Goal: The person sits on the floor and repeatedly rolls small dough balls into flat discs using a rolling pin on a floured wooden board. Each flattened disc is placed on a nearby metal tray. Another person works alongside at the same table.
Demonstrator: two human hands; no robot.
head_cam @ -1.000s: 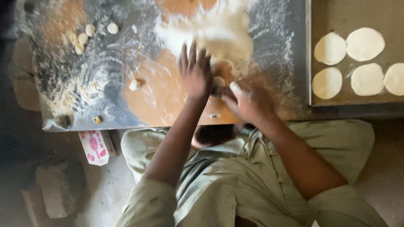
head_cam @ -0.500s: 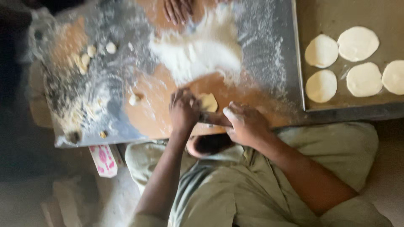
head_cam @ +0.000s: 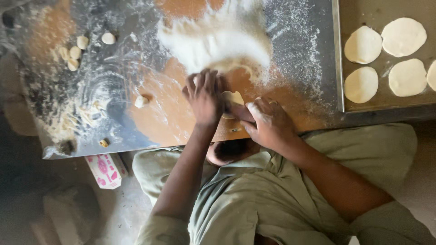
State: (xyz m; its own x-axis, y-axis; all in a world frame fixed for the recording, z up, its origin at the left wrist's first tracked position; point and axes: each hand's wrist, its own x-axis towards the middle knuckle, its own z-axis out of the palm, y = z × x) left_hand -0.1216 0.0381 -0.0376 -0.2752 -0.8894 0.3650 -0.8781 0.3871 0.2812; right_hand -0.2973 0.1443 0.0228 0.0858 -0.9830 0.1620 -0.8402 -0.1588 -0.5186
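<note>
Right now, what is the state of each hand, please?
Left hand: open, palm down, pressing on the dough piece.
Right hand: fingers curled, touching the same dough piece; a real grip cannot be told.

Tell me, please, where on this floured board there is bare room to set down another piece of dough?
The brown patch between the lone dough ball and the left hand is bare. So is the strip between the right hand and the tray. Crowded: the flour heap above the hands, and the dough balls at far left.
</note>
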